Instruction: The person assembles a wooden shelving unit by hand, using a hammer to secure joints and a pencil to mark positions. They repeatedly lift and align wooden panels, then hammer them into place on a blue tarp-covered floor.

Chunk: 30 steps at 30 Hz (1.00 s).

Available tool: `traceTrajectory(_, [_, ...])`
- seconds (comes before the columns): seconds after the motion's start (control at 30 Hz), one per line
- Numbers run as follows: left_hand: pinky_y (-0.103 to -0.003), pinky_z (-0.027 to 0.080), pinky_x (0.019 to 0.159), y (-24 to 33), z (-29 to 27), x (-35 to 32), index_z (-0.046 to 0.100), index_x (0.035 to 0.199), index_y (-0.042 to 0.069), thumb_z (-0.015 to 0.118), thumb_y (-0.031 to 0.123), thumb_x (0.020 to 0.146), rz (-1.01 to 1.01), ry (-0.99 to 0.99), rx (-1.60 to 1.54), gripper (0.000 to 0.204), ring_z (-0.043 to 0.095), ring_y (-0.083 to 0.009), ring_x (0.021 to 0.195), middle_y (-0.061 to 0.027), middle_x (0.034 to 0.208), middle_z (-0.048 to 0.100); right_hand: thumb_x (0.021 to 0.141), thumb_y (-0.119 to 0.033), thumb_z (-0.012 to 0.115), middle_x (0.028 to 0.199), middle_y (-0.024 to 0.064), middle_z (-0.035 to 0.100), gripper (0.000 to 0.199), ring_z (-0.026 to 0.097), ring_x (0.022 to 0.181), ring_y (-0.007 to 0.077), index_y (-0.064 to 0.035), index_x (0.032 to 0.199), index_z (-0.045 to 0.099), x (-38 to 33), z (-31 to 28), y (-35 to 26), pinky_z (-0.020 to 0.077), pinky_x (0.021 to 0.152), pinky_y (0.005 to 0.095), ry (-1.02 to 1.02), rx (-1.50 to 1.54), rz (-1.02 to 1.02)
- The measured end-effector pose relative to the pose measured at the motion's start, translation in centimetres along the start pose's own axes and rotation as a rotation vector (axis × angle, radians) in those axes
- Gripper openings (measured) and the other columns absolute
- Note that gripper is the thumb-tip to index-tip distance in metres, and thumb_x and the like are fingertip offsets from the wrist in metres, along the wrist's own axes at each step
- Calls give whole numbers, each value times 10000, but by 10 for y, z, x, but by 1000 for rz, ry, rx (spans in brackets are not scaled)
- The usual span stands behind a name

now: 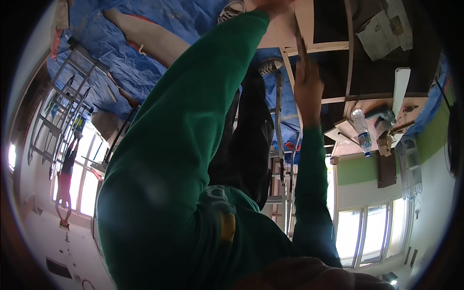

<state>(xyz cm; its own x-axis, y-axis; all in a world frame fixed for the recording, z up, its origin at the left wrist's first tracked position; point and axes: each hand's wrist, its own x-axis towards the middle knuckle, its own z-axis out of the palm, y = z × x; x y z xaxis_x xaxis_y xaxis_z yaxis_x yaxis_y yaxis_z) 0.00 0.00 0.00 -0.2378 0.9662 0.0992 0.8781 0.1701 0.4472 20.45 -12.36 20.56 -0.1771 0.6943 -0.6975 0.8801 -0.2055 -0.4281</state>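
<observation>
At the top edge my left hand (276, 7), partly cut off by the frame, is over a pale plywood panel (270, 36). Its fingers do not show. My right hand (308, 89) is closed around a slim, dark brown handle-like tool (300, 43), whose far end reaches up toward the left hand and is blurred. Beneath the tool are the panel and a wooden frame (321, 47) with plywood edges and dark openings. Both arms wear green sleeves.
A ladder (279, 104) stands by my legs. Blue sheeting (130, 58) covers the floor. To the right lie newspaper (384, 34), a water bottle (361, 128), a power drill (384, 118) and a white strip (401, 89). Another ladder (60, 104) and a person (65, 181) are at left.
</observation>
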Motion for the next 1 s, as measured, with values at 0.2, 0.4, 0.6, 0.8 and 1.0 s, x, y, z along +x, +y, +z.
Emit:
traceTrajectory(0.2, [-678,109,1244,9,-12,-19,396,1619,203,604,624,951,-27,31,-65,817,220,-454,1554,-213,1662,304,1087,-186,491,1382,256,578,412,740,996,426,-87,1485,521,-243,-108,-50,651,730,468,-118,-151,186])
traceTrajectory(0.4, [-662,106,1252,17,-13,-2,396,1617,197,608,613,953,0,63,-92,812,196,-441,1565,-215,1666,294,1070,-244,561,1063,281,677,358,711,822,473,-52,1372,560,-29,-2,23,589,575,490,94,-66,-19])
traceTrajectory(0.6, [-660,112,1251,8,-13,5,407,1613,191,604,626,950,17,51,-153,817,188,-436,1569,-205,1669,293,1070,-243,556,1051,298,699,381,696,903,507,-86,1417,542,-44,-25,-21,585,649,556,18,51,52])
traceTrajectory(0.8, [-677,142,1236,2,-8,-13,426,1604,183,616,640,931,5,107,-30,836,229,-452,1555,-205,1662,306,1082,-144,460,1316,287,596,421,686,1083,482,-115,1497,528,-245,-107,-47,581,825,490,-133,-72,303])
traceTrajectory(1.0, [-691,141,1228,25,-12,7,410,1605,167,616,610,946,37,84,-95,820,249,-460,1543,-209,1650,323,1075,-236,553,1131,278,665,312,705,806,481,-65,1335,578,-2,16,47,591,588,501,110,-328,-241])
